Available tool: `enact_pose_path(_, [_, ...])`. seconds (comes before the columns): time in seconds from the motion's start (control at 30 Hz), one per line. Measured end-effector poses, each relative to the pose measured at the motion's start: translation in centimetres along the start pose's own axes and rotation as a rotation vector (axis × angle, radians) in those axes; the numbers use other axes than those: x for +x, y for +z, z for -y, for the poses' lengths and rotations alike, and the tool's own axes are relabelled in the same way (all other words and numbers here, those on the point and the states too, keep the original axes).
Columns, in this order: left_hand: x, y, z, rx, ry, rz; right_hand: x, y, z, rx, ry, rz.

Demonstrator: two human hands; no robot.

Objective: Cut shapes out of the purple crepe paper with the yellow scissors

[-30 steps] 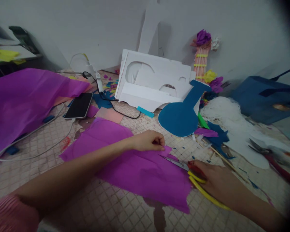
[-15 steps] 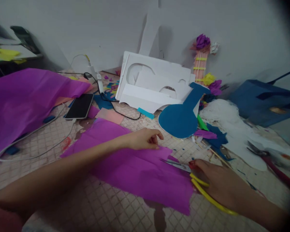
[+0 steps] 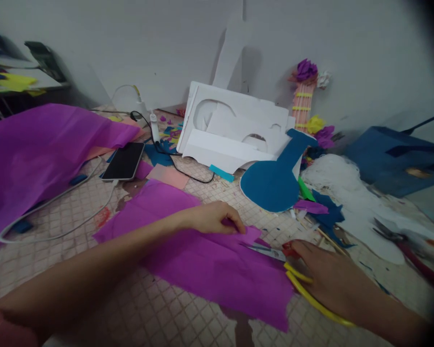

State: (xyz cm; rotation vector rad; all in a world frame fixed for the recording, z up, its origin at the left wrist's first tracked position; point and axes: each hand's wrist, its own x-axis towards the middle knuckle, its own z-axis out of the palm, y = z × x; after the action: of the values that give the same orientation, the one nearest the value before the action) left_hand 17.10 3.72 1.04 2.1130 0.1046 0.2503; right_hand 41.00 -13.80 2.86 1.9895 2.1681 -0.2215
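Note:
A sheet of purple tissue paper (image 3: 217,274) lies across the middle of the patterned tabletop. My left hand (image 3: 215,218) rests over its far edge, thumb and fingertips pinched on a small flap there. In my right hand (image 3: 329,270) are scissors (image 3: 269,251) with yellow handles, a bit of red showing by the thumb. Their metal blades point left over the paper, close below the pinched flap. Whether the blades are fully closed is hard to make out. Just beyond the hands lies a blue guitar-shaped cutout (image 3: 271,185).
White cut boards (image 3: 235,120) lean at the wall. A phone (image 3: 123,161) on a white cable and more purple paper (image 3: 50,149) occupy the left. To the right are a white cutout (image 3: 372,231), red-handled pliers (image 3: 394,236) and a blue bag (image 3: 394,159). A decorated pink neck (image 3: 303,106) stands behind.
My left hand's fingers have come down and closed on the paper's edge, lifting a small flap. The scissors stay nearly in place; the whole view has shifted slightly.

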Motion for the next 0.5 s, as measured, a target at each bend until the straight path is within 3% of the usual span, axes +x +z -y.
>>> enact_pose_path(0.13, [-0.07, -0.04, 0.07, -0.037, -0.014, -0.018, 0.16, -0.26, 0.19, 0.002, 0.008, 0.084])
enact_pose_path(0.5, [-0.38, -0.11, 0.18, -0.014, -0.018, -0.025, 0.09, 0.16, -0.67, 0.026, -0.026, 0.030])
